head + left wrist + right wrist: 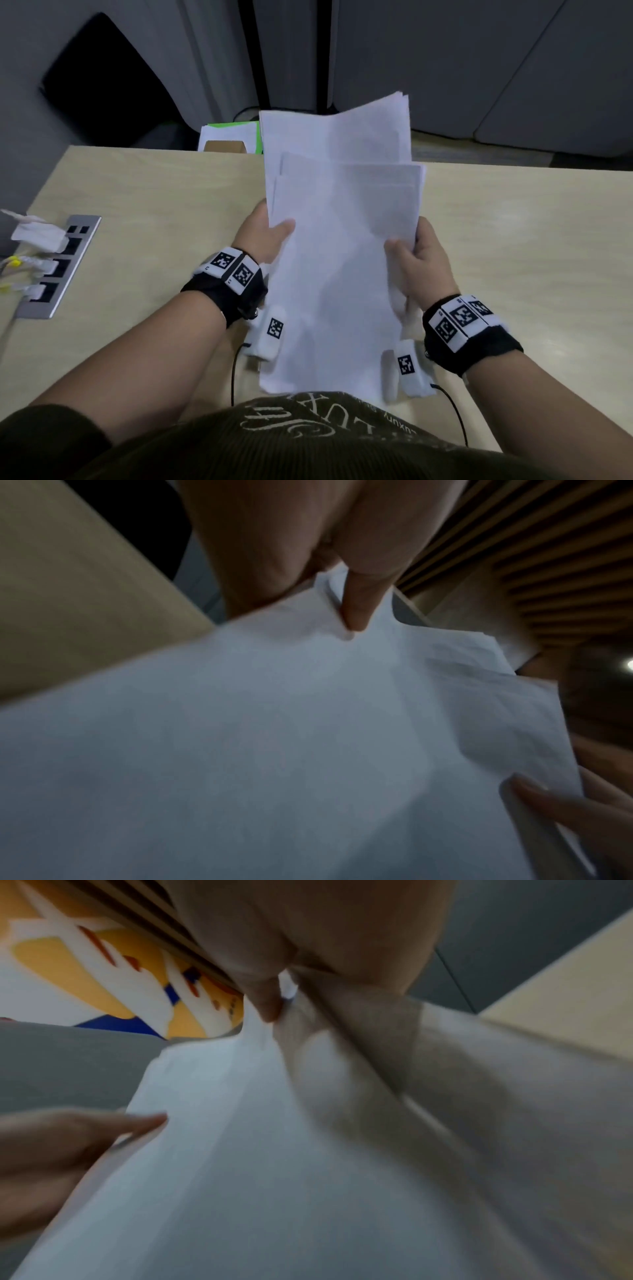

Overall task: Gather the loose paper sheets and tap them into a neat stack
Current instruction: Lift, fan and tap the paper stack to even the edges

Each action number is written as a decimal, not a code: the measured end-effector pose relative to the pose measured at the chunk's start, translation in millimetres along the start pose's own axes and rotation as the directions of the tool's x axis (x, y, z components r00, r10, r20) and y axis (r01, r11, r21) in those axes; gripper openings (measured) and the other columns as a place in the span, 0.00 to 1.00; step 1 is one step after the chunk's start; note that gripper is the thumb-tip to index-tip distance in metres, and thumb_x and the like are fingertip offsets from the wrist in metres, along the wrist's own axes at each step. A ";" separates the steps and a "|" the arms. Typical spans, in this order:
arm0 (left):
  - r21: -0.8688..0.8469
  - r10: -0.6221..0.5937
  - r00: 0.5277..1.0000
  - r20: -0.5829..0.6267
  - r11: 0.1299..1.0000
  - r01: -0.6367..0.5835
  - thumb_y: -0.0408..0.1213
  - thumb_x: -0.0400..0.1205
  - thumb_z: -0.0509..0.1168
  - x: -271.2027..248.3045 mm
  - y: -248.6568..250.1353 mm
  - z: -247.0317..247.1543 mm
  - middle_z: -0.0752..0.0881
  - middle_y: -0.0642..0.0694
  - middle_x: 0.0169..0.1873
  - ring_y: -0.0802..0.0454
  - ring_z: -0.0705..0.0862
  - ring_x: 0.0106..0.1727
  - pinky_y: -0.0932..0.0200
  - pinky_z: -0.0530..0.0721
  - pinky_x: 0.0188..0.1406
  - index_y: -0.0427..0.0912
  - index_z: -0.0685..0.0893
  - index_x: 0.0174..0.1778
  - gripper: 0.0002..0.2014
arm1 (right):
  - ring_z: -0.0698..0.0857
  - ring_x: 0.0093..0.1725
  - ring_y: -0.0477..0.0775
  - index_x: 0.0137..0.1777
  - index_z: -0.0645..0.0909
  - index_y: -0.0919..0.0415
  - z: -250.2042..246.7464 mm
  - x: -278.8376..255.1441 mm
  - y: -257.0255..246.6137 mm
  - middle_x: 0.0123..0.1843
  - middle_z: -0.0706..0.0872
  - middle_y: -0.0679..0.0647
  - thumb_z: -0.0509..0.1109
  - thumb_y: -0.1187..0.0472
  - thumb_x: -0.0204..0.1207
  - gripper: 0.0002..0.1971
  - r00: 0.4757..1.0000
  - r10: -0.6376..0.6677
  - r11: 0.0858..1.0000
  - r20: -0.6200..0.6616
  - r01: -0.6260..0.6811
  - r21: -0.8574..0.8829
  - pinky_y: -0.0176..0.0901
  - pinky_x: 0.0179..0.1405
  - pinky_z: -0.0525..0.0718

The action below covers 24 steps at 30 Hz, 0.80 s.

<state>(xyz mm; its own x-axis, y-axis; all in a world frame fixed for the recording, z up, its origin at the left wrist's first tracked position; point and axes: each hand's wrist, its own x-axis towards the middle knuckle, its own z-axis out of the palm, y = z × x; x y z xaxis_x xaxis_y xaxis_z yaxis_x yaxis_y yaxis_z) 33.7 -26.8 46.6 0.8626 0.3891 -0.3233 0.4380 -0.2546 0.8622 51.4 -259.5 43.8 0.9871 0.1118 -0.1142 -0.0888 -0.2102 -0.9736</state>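
Note:
Several white paper sheets (339, 246) are held upright over the beige table (154, 205), their top edges uneven and fanned. My left hand (265, 233) grips the sheets' left edge, thumb on the front. On the opposite edge my right hand (416, 253) grips them the same way. In the left wrist view the left hand's thumb (359, 607) presses into the paper sheets (274, 737). The right wrist view shows the right hand's thumb (267, 999) pinching the paper sheets (274, 1150), with the left hand's fingers (78, 1129) at the far side. The sheets' bottom edge lies near my body.
A metal socket panel (56, 270) with white plugs (37, 236) sits in the table at the left. Beyond the table's far edge lie a green and white paper pile (233, 135) and a dark chair (102, 82). Grey cabinets (445, 68) stand behind.

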 end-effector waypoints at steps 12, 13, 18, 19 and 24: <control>-0.243 0.498 0.820 -0.283 0.790 -0.563 0.47 0.71 0.70 -58.8 82.6 -19.3 0.84 0.62 0.52 0.59 0.85 0.56 0.45 0.83 0.63 0.61 0.69 0.58 0.22 | 0.79 0.45 0.30 0.65 0.68 0.54 -12.2 -18.1 -65.4 0.49 0.79 0.42 0.63 0.56 0.81 0.15 0.787 -0.548 0.836 -0.282 0.525 -0.160 0.27 0.42 0.78; -0.233 0.491 0.821 -0.291 0.796 -0.559 0.47 0.70 0.71 -60.3 79.1 -19.2 0.83 0.64 0.51 0.61 0.85 0.55 0.47 0.84 0.62 0.60 0.68 0.60 0.25 | 0.79 0.48 0.32 0.67 0.67 0.54 -12.6 -19.7 -64.1 0.51 0.79 0.43 0.65 0.55 0.79 0.19 0.805 -0.535 0.845 -0.258 0.511 -0.157 0.27 0.43 0.79; -0.111 0.486 0.832 -0.267 0.842 -0.528 0.36 0.76 0.68 -59.7 69.0 -14.5 0.81 0.67 0.46 0.68 0.82 0.48 0.49 0.84 0.58 0.49 0.72 0.65 0.22 | 0.78 0.45 0.26 0.66 0.67 0.50 -10.8 -21.6 -56.4 0.49 0.77 0.34 0.67 0.61 0.76 0.20 0.879 -0.438 0.897 -0.190 0.413 -0.156 0.22 0.40 0.76; -0.108 0.492 0.826 -0.276 0.838 -0.535 0.36 0.77 0.66 -59.6 69.5 -15.3 0.81 0.66 0.45 0.66 0.82 0.48 0.49 0.84 0.58 0.50 0.74 0.63 0.18 | 0.79 0.43 0.25 0.64 0.70 0.49 -10.5 -23.7 -58.5 0.46 0.78 0.34 0.65 0.63 0.78 0.17 0.872 -0.443 0.895 -0.206 0.417 -0.162 0.21 0.39 0.75; -0.190 0.559 0.755 -0.343 0.746 -0.639 0.38 0.75 0.69 -62.4 74.9 -28.7 0.82 0.65 0.42 0.63 0.82 0.43 0.60 0.83 0.46 0.62 0.72 0.51 0.16 | 0.82 0.56 0.41 0.67 0.67 0.45 -18.3 -29.8 -74.0 0.61 0.79 0.43 0.66 0.63 0.80 0.19 0.758 -0.538 0.825 -0.368 0.563 -0.046 0.35 0.55 0.80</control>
<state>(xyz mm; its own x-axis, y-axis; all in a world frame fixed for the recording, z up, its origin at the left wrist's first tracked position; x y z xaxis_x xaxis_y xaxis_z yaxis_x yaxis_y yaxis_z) 5.4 -44.7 142.6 0.8093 0.4548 0.3719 -0.2723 -0.2705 0.9234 31.0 -265.1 122.9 0.8450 -0.1598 0.5103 0.4890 -0.1555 -0.8583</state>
